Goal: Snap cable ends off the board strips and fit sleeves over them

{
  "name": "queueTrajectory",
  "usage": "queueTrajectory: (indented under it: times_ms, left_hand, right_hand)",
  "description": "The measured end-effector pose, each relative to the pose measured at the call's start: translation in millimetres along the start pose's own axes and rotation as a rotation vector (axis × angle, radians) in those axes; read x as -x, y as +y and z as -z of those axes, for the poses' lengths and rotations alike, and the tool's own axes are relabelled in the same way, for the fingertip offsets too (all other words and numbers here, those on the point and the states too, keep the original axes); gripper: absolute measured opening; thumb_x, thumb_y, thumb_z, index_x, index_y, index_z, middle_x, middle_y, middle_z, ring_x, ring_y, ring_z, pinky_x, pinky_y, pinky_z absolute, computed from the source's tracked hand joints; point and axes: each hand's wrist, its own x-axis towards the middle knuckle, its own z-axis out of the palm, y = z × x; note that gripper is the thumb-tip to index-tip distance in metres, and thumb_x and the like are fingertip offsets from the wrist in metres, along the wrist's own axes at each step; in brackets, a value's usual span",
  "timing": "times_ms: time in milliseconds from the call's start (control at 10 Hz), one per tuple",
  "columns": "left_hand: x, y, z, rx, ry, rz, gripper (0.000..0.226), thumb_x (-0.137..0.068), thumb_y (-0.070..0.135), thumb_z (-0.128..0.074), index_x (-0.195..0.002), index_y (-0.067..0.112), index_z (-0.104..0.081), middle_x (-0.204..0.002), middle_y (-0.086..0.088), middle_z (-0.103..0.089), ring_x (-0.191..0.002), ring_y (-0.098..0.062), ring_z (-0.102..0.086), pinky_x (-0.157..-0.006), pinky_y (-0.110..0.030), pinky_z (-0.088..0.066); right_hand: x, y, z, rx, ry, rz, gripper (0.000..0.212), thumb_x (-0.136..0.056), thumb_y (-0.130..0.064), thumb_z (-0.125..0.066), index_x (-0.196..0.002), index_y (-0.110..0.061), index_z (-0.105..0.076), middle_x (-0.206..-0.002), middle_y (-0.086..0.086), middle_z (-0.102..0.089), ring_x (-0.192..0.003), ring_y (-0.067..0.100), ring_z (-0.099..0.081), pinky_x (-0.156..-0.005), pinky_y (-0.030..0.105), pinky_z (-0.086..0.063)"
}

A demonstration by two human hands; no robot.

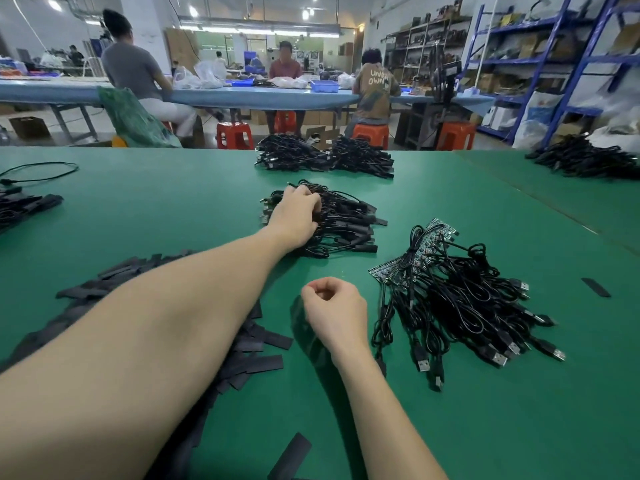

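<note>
**Next strip lies to my right, closest to the empty hand**

My left hand [298,216] is stretched far out over the middle pile of sleeved cables [343,223], fingers curled down into the black wires; whether it grips one or only presses on the heap I cannot tell. My right hand [334,306] sits near me on the green table [450,427], loosely curled into a fist, with nothing visible in it.

The work not yet done is the bundle of USB cables [464,306] just right of my right hand. Their ends are joined to green board strips [412,258] at the far-left edge of that bundle, and the strips run diagonally, from near-left to far-right, with the USB plugs fanned out toward the near right. So I judge the right hand is the nearer one for the next snap, reaching a little forward and right.

The loose black sleeves [266,341] are heaped on the left, under and beside my left forearm, so that arm is better placed to fetch one.
</note>
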Motion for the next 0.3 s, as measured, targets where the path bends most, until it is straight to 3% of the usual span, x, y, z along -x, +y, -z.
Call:
queueTrajectory:
  times_ms: [300]
  left_hand:
    - [19,-6,-4,-0.002,0.171,-0.022,0.029,-0.091,0.025,-0.066,-0.120,0.017,-0.065,-0.129,-0.007,-0.050,-0.124,-0.027,-0.043,-0.106,-0.042,-0.036]
  right_hand:
    - [3,-5,3,-0.016,-0.037,-0.013,0.012,-0.083,-0.031,-0.062,-0.078,-0.025,-0.072,-0.070,-0.006,-0.072,-0.074,0.016,-0.069,-0.078,0.034,-0.059]
